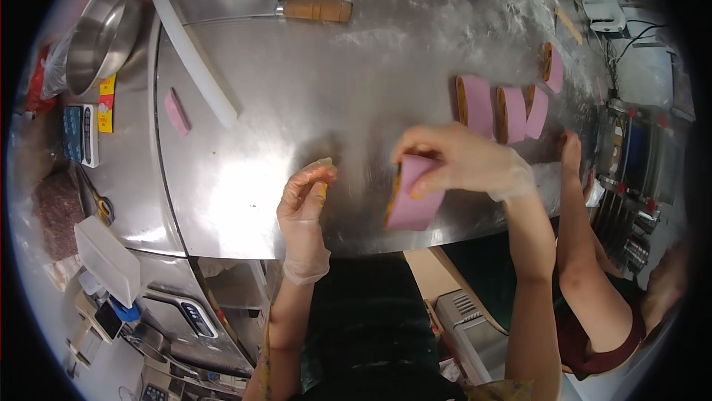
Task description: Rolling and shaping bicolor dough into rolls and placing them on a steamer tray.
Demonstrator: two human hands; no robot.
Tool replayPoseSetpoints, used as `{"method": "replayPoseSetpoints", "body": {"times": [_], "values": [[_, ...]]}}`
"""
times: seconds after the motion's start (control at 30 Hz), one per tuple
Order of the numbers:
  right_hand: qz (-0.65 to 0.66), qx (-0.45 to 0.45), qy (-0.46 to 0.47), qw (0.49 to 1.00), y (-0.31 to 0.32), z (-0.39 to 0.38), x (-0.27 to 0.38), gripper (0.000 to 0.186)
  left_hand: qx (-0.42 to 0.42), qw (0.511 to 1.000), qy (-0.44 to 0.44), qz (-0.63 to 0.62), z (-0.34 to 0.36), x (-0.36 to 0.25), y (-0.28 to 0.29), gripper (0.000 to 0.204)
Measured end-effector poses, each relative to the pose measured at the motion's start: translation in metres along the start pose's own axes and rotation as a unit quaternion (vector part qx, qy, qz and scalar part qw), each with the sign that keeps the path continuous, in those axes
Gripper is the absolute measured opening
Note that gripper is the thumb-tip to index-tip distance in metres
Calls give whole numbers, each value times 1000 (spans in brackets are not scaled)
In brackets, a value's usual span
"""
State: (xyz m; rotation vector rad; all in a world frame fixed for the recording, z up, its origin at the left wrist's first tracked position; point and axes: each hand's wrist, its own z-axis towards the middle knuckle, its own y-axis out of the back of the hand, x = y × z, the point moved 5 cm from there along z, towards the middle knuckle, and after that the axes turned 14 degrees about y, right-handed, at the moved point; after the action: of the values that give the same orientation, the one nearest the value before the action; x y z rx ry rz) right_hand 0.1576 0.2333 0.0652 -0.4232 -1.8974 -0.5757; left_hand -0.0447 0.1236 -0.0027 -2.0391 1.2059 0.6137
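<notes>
My right hand [463, 160], in a clear glove, grips a pink-coated slab of layered dough [417, 204] with a brown-orange edge. The slab is tilted over the front edge of the steel table. To its left, my gloved left hand [305, 190] is closed, thumb against curled fingers, with orange-yellow smears on it; whatever it may hold is hidden. Beyond my right hand stand several more pink dough pieces, such as a wide one [475, 107] and a narrower one [511, 114], with brown filling showing on their left sides. A thin pink scrap [177, 113] lies far left.
A white rolling rod [194, 56] and a cleaver with a wooden handle [317, 10] lie on the steel table [245, 171]. Flour marks its far side. A metal bowl [104, 34] and scissors [102, 201] are at left. A co-worker's arm [582, 245] reaches in at right.
</notes>
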Motion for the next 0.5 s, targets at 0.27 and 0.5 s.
{"method": "replayPoseSetpoints", "body": {"times": [0.27, 0.5], "values": [[-355, -325, 108, 870, -36, -37, -33, 34, 73, 715, -404, 566, -43, 28, -32, 35], [-397, -299, 175, 850, -155, -81, -51, 48, 104, 567, -428, 696, -53, 69, -25, 36]]}}
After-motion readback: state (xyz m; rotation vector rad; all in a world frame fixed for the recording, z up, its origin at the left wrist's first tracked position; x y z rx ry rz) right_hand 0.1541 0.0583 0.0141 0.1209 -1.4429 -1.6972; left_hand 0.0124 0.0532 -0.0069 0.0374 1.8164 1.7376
